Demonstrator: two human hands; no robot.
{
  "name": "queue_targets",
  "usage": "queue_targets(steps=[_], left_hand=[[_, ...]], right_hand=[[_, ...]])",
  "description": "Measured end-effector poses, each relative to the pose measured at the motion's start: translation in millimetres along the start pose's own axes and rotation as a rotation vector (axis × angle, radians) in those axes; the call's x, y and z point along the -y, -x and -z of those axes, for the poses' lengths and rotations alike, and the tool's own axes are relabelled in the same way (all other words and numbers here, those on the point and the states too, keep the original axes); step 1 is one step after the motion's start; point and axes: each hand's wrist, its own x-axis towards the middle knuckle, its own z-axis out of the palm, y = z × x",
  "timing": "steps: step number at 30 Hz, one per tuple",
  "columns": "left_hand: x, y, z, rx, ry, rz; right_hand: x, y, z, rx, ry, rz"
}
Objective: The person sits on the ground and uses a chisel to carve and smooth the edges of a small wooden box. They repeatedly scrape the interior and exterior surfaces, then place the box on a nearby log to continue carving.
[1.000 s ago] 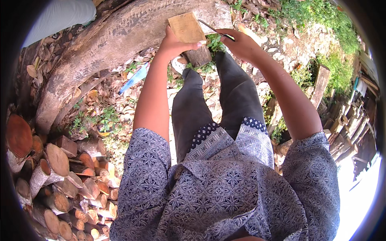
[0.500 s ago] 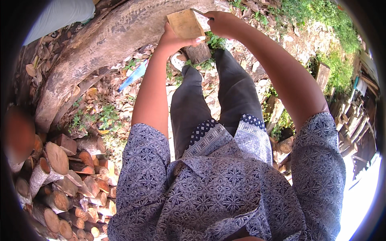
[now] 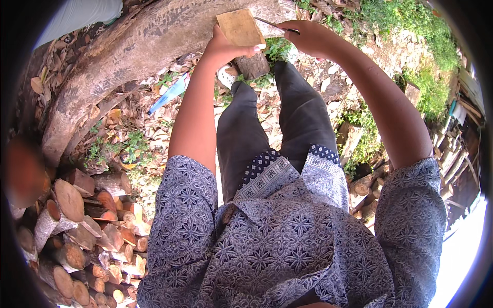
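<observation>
My left hand (image 3: pixel 228 50) grips a square, pale tan wooden block (image 3: pixel 240 29) by its left side and lower edge, with the broad face turned up. The block is held out over a big curved log. To its right, my right hand (image 3: pixel 308 38) is closed around a slim, dark, knife-like tool (image 3: pixel 268 23). The thin end of this tool points left toward the block's upper right edge, and a small gap shows between them. My fingers hide part of its grip.
The thick curved log (image 3: pixel 110 64) spans the upper left. A wood stump (image 3: pixel 252 66) stands below the block. Cut firewood (image 3: pixel 69 200) is piled at lower left, with more stacked wood (image 3: pixel 452 149) at right. A blue object (image 3: pixel 172 93) lies among dry leaves.
My right hand has moved right and slightly down, drawing the tool away from the block's top edge. The block, still in my left hand, has shifted slightly right.
</observation>
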Motion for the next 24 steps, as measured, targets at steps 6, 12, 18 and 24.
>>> queue_targets(steps=[6, 12, 18, 24], left_hand=[[6.2, -2.5, -1.0, -0.035, -0.067, -0.037], [19.0, -6.6, -2.9, -0.058, -0.089, -0.022], [12.4, -7.2, -1.3, -0.022, -0.07, -0.038], [5.7, -3.4, 1.1, -0.02, -0.08, -0.041]], right_hand=[[8.3, 3.0, 3.4, 0.021, 0.037, 0.013], [8.5, -12.0, -17.4, -0.056, 0.072, 0.046], [5.9, -64.7, -17.8, -0.073, 0.031, -0.016], [-1.9, -14.8, 4.5, 0.034, 0.068, 0.015]])
